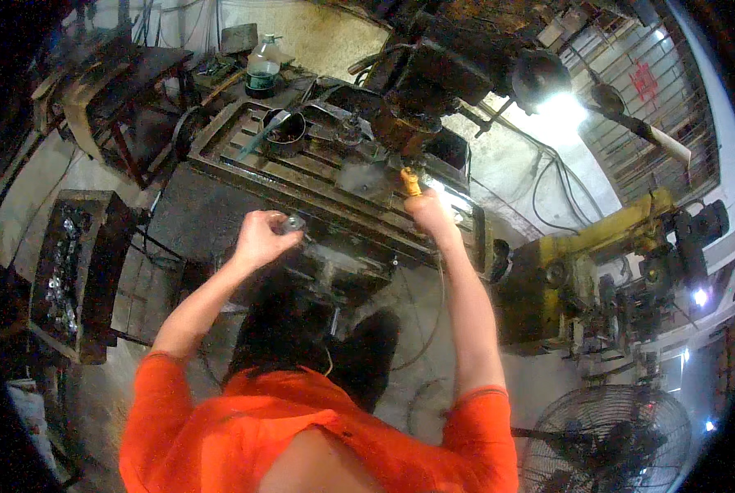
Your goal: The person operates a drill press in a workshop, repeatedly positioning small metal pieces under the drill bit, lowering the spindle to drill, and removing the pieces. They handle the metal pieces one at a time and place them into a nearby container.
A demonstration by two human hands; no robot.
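Observation:
My left hand (259, 240) is closed on a small grey metal part (294, 223), held in front of the machine table's near edge. The part's exact shape is too small to tell. My right hand (430, 212) grips a yellow air blow gun (411, 181), which points away from me toward the machine head (408, 123). A thin hose (440, 308) hangs below that hand. Beneath and beyond both hands lies the slotted, oily machine table (318, 193). On its far left part stands a dark pot (285, 135) with a brush (262, 136) leaning in it.
A box (98, 279) of metal pieces stands at left. Behind the table is a clear bottle (262, 67) with dark green liquid. A bright lamp (561, 111) shines at upper right. To the right are a yellow machine (540, 267) and a caged fan (606, 440).

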